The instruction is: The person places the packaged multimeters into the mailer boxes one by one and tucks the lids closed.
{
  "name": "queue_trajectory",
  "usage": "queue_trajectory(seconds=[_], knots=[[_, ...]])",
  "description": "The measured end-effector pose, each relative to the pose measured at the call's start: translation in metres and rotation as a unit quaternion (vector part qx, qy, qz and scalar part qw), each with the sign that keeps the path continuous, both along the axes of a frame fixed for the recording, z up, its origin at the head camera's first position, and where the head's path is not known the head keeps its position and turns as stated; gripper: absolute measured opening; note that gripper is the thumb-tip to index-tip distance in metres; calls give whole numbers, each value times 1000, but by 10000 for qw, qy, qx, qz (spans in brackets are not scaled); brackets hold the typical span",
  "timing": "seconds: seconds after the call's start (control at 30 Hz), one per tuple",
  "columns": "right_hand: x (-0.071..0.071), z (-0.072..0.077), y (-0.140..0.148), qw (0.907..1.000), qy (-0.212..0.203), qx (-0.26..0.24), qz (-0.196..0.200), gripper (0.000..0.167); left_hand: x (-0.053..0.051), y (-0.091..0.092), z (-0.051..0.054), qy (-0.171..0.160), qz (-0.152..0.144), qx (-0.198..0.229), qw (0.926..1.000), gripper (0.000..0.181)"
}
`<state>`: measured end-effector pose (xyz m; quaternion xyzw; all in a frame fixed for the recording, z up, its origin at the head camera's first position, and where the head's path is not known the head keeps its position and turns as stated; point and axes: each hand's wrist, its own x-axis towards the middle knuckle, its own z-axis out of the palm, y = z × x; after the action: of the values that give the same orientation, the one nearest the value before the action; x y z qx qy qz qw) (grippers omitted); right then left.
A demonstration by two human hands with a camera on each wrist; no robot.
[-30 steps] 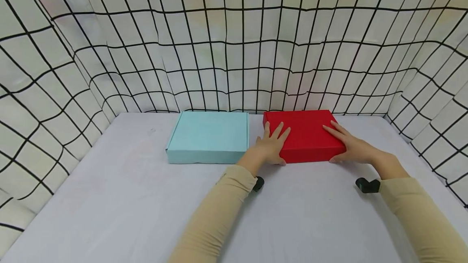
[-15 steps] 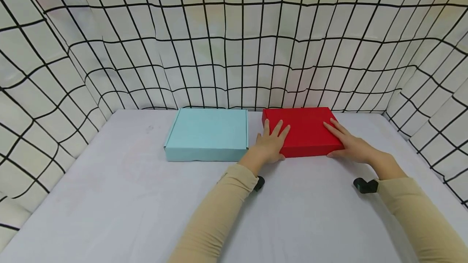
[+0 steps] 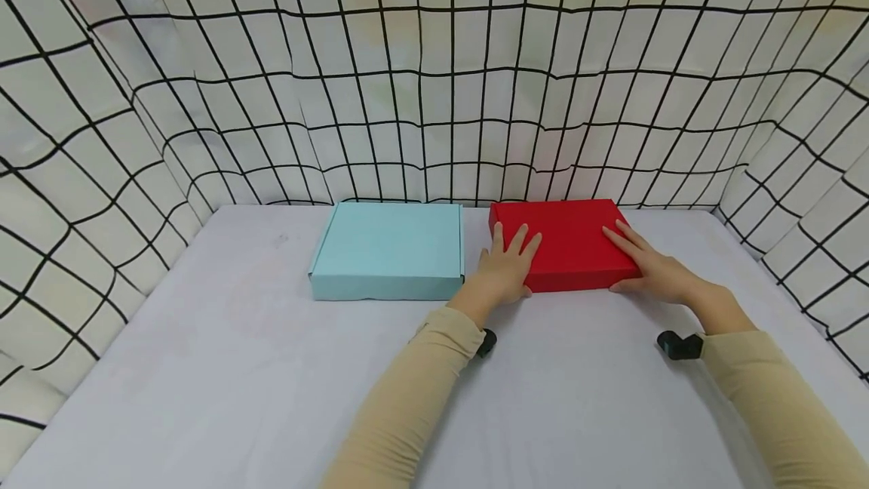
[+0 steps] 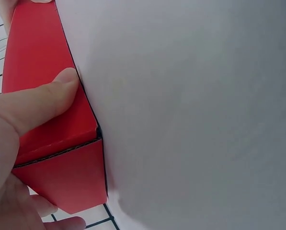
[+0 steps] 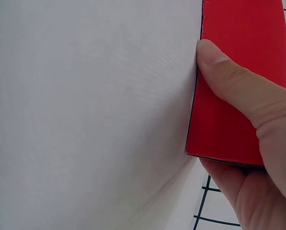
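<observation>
A closed red cardboard box (image 3: pixel 563 236) lies flat on the white table, right of centre near the back wall. My left hand (image 3: pixel 501 274) holds its front left corner. The left thumb (image 4: pixel 56 93) presses the front face, while the other fingers spread over the top and left side. At the front right corner, my right hand (image 3: pixel 655 270) holds the box too. In the right wrist view that thumb (image 5: pixel 229 76) lies on the front face, with fingers round the right end. A closed light blue box (image 3: pixel 390 244) sits to the left, close to my left hand.
White walls with a black grid (image 3: pixel 434 96) enclose the table (image 3: pixel 224 368) at the back and both sides. Both boxes stand close to the back wall. A small black device (image 3: pixel 679 345) sits at the right wrist.
The head view has tilted slightly. The red box has shifted a little towards the back wall with both hands on it, then stayed still. The blue box has not moved.
</observation>
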<state>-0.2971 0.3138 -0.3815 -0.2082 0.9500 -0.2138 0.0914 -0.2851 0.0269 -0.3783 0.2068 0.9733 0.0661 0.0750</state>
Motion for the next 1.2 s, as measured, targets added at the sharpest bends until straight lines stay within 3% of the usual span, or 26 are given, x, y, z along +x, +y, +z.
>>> queue_trajectory(seconds=[0.23,0.47,0.63,0.77,0.93,1.03,1.2], knots=[[-7,-3,-4,9998,-1,-139,121,101,-3,-6,0,-114,9,59,9999,105],[-12,-9,-5,9997,-181,-138,119,104,-10,-7,-7,-153,-51,-177,9997,106],[-16,-3,-10,9988,-458,-92,143,109,-12,-10,-7,-64,-50,-400,9992,105],[-17,8,-16,9982,-593,-89,45,108,-11,-20,2,51,-197,-283,9994,102],[-24,27,-23,9994,-48,-58,-345,96,-11,-47,29,558,-230,159,9980,94],[-30,36,-26,9969,502,131,-596,89,-13,-72,43,896,-24,409,9951,88],[-33,37,-23,9860,1341,334,-936,83,-14,-115,54,1304,446,591,9887,83]])
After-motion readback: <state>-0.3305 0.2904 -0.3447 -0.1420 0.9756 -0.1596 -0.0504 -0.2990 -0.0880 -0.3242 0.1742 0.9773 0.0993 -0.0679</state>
